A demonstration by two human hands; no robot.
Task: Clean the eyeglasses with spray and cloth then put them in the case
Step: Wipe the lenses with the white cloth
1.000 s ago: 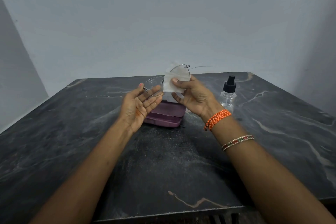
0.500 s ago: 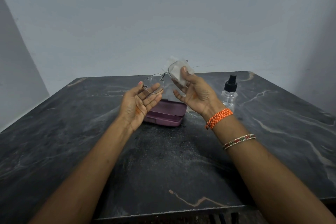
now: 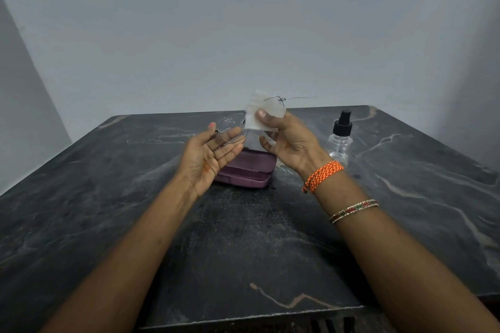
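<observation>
Wiping now: we rub one lens of the eyeglasses (image 3: 238, 127) with the cloth (image 3: 255, 116), both raised above the bench (image 3: 108, 197).
Right grip: the right hand (image 3: 289, 140) is closed on the cloth, the thumb pressing it on the lens from our side and the fingers behind.
Left grip: the left hand (image 3: 209, 155) is half open; its fingers support the other lens from behind, and this lens carries small drops.
Case: the purple case (image 3: 247, 171) lies closed on the bench, just under both grips.
Spray: the spray bottle (image 3: 340, 138) stands upright, to the outer side of the right grip, apart from it.
Risk: the wire frame looks thin, so hard pressing of the thumb could bend it; the loose left grip could let the glasses slide down on the case.
Risk: bare fingers on the wet lens may leave new marks.
Surface: dark stone with pale veins, hard for a falling lens.
Room: plain grey wall (image 3: 243, 21) behind, nothing more.
</observation>
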